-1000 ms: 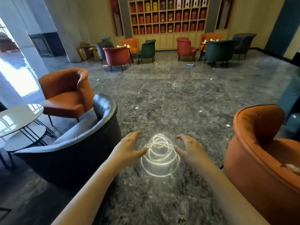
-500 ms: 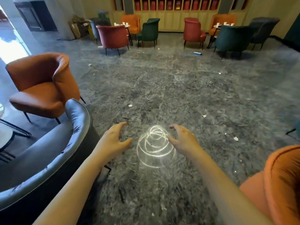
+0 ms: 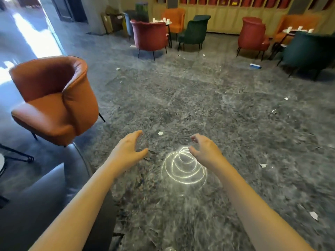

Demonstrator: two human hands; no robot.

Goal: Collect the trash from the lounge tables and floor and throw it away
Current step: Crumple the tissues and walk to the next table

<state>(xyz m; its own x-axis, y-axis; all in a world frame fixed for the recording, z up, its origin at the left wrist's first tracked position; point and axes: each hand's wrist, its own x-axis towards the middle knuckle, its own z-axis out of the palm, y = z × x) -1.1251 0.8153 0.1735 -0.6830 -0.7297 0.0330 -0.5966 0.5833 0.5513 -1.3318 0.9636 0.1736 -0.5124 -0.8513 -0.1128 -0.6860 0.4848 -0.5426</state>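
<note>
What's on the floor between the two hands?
Head view: between left hand and right hand, a white paper scrap on the grey floor, plus a swirling light reflection.

Your left hand (image 3: 127, 151), right hand (image 3: 204, 151) hover empty, fingers loose; paper scrap (image 3: 160, 133) 12 o'clock; orange armchair (image 3: 54, 100) 10 o'clock.

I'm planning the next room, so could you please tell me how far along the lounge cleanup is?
Nothing looks collected yet; left hand and right hand hover empty. Remaining: white paper scraps and a blue flat packet on the grey marbled floor, white items on the far round table.
</note>
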